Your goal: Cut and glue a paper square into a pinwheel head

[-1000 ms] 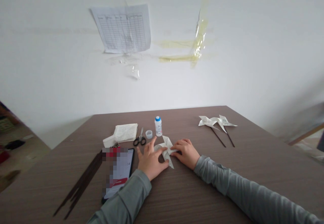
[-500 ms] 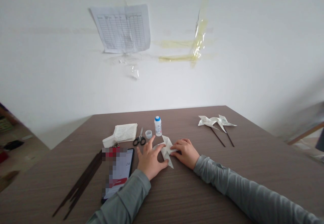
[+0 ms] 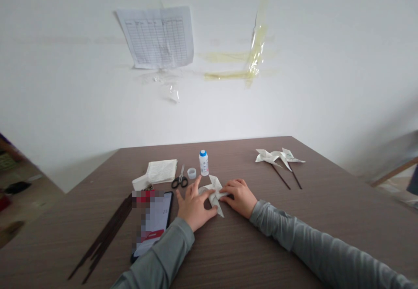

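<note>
A folded white paper pinwheel lies on the brown wood-grain table between my hands. My left hand rests on its left side, with the fingers spread and the fingertips on the paper. My right hand presses its right side, the fingertips at the centre folds. Both grey sleeves reach in from the bottom edge. Just beyond my left hand stand a white glue bottle with a blue cap, a small round lid and black-handled scissors.
Two finished paper pinwheels on dark sticks lie at the far right. To the left are a pile of white paper, a smartphone with a partly blurred screen and a bundle of dark sticks. The table's far edge meets a white wall.
My left fingers have shifted slightly on the paper, with the index finger lowered back towards it. My right hand and the objects on the table stay in place.
</note>
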Available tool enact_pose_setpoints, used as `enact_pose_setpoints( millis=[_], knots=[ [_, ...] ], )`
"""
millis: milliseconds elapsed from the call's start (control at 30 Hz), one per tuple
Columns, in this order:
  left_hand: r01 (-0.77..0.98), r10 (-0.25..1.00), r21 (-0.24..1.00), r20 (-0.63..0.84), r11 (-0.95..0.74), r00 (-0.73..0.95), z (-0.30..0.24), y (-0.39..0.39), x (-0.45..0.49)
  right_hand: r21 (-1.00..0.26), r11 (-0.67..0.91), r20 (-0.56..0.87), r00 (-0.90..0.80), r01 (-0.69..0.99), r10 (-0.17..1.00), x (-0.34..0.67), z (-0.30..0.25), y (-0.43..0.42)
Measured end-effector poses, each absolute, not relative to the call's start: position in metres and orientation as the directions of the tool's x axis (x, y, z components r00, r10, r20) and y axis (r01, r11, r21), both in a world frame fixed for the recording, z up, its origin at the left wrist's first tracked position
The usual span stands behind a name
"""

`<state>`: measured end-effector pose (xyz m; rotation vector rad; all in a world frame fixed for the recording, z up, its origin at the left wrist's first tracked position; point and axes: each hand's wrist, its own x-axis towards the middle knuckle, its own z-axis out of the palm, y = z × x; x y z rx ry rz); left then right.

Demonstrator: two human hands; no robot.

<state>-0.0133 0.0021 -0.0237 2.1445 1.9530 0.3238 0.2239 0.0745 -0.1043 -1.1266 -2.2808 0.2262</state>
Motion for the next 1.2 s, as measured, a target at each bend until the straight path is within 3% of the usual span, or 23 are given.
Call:
enact_pose_setpoints(
  millis=[400, 800, 1200],
  knots=[
    [0.943, 0.99, 0.319, 0.124, -0.097, 0.06, -0.033, -0.002, -0.011, -0.387, 0.637, 0.456, -0.462, 0.667, 0.761, 0.224, -0.102, 0.072],
    [0.949, 0.995, 0.302, 0.015, -0.096, 0.096, -0.027, 0.002, -0.013, -0.373, 0.642, 0.443, -0.48, 0.67, 0.758, 0.224, -0.101, 0.073],
    [0.946, 0.986, 0.301, 0.151, -0.117, 0.074, -0.039, -0.001, -0.009, -0.397, 0.626, 0.445, -0.456, 0.671, 0.771, 0.223, -0.098, 0.071]
  ],
)
